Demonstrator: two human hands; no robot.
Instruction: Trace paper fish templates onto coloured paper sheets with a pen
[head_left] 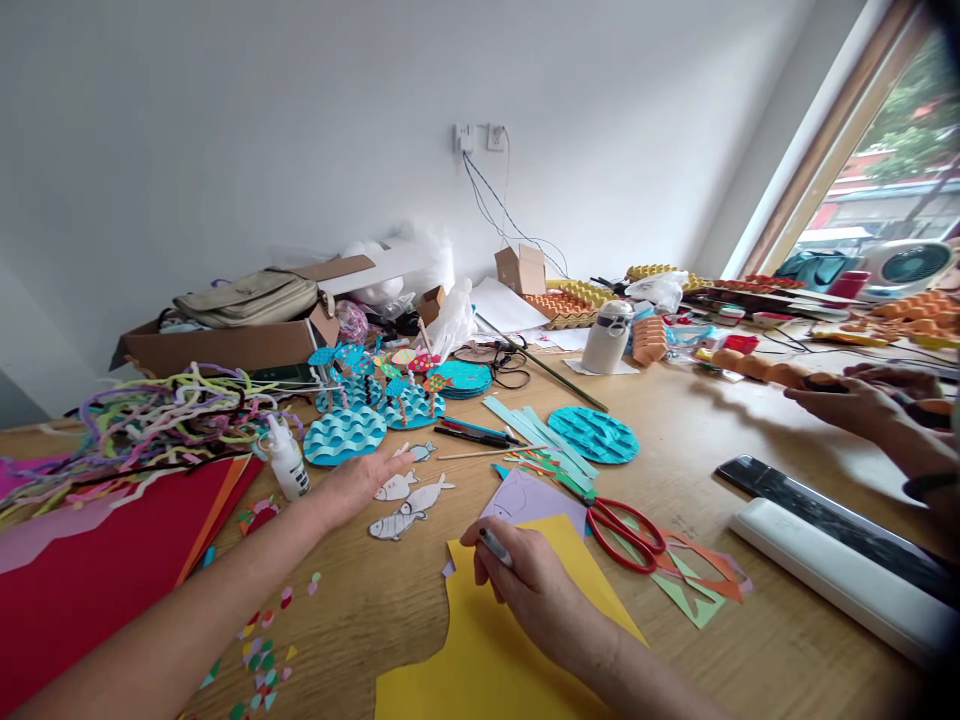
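Right hand: (529,585) fingers closed round a grey-barrelled pen (495,547), above the yellow paper (480,660).
Left hand: (365,482) stretched forward, fingertips at the white paper fish (427,493) — whether they pinch 1 or merely rest there, I cannot tell.
Lilac sheet: (561,502) just beyond the right hand, partly under the yellow paper, with 1 fish outline drawn on it.
Paper fish: on the wooden table (337,600), between the 2 hands; at least 4 show, with inked markings.
Scissors: (598,507) red-handled, right of the lilac sheet, near green and orange paper scraps (686,597).
Glue bottle: (289,465) upright, left of the left hand, beside the pipe cleaners (187,430).
Blue disc: (592,436) beyond the scissors, near pale-blue paper strips (540,437).
Co-worker: 2 hands at the far right — an egg-carton strip (757,367) near them.
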